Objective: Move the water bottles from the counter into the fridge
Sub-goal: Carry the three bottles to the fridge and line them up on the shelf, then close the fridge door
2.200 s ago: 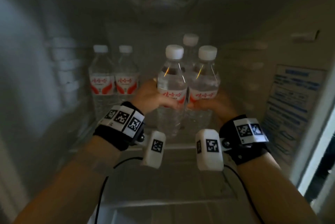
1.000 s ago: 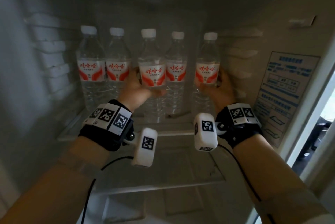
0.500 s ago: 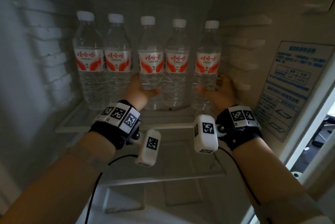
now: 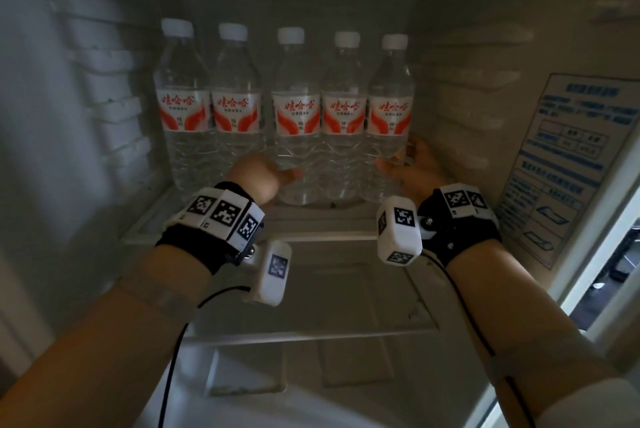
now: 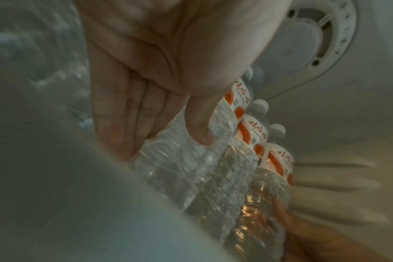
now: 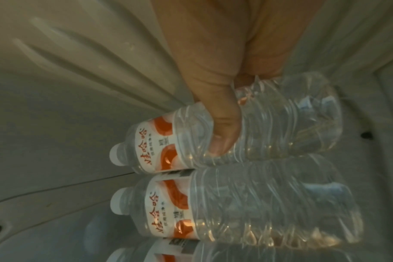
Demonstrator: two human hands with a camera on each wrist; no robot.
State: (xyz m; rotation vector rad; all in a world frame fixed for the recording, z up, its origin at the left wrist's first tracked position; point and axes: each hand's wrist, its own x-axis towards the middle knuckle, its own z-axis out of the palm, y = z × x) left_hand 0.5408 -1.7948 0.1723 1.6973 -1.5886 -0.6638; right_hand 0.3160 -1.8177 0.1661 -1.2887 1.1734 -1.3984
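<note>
Fridge interior, dim; glass shelf (image 4: 207, 220) carries row of five upright bottles near back edge. Left hand (image 4: 256, 178) loose on third bottle (image 4: 296, 137), fingers straight, together, thumb touching ribs. Right hand (image 4: 415, 168) wraps end bottle (image 4: 389, 137) near right wall. Advice: seat bases flat, release straight back, no nudging neighbours.

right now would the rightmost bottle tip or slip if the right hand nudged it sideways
The rightmost bottle looks tall and narrow, so probably tippy, though it seems full, likely heavy. The neighbouring bottle may brace it. Its ribbed wall probably helps the right hand grip.
</note>
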